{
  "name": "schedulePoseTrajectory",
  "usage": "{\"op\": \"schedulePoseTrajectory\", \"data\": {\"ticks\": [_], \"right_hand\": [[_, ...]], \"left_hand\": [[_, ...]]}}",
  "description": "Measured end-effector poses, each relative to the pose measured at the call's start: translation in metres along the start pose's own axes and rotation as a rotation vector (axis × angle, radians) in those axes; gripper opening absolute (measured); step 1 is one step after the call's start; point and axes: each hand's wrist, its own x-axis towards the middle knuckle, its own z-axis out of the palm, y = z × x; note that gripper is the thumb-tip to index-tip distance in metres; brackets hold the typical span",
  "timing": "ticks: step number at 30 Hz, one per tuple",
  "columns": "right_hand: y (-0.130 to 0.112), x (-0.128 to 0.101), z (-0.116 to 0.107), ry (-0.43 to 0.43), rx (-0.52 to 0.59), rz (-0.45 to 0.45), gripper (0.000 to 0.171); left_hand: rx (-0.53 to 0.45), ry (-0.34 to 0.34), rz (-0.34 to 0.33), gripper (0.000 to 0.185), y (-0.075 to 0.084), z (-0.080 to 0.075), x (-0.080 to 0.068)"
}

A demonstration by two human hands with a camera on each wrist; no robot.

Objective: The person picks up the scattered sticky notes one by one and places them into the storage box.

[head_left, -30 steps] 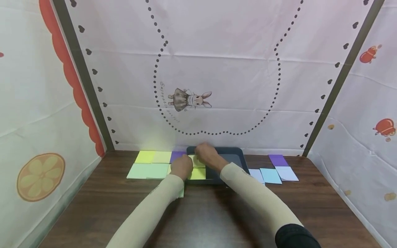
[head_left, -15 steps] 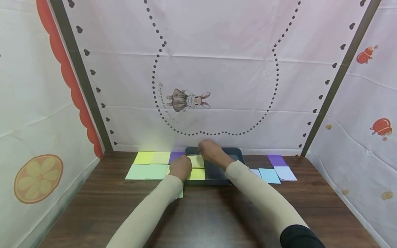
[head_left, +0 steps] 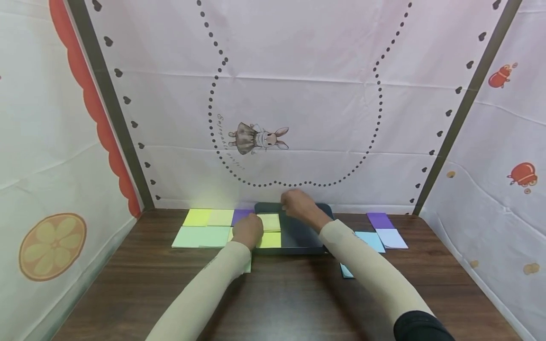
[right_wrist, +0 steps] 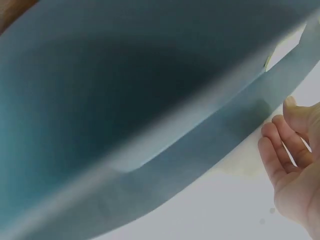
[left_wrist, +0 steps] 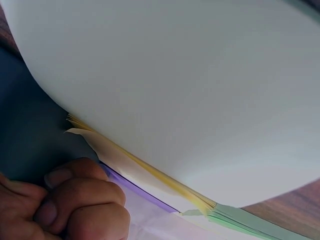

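Dark tray, one, on the bench; within, at its left, we list a pale yellow stack and, nearer us, a bright yellow stack. Left hand: at the tray's left side, fingers curled into the palm, nothing visible in its hold. Right hand: by the far rim, fingers loosely extended, thumb apart, empty (we see this best at the wrist). Leftward: mint stacks. Rightward: a purple sheet, touching a pale blue sheet.
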Motion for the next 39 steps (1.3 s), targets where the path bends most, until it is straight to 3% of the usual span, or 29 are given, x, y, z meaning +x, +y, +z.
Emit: {"op": "schedulePoseTrajectory", "data": {"ticks": [7,17,28,39], "right_hand": [[0.004,-0.009,-0.014,-0.006,0.015,0.051,0.026],[0.02,-0.013,-0.031,0.002,-0.004,0.129,0.027],[0.05,-0.033,-0.048,0.039,0.067,0.131,0.024],[0.086,-0.051,-0.061,0.094,0.033,0.192,0.021]], "left_hand": [[-0.014,0.026,0.005,0.033,0.001,0.0,-0.003],[-0.013,0.001,-0.002,0.039,0.002,-0.005,-0.005],[0.01,0.021,0.009,0.037,0.001,-0.001,-0.003],[0.0,0.022,0.009,0.037,0.001,-0.003,-0.005]]}}
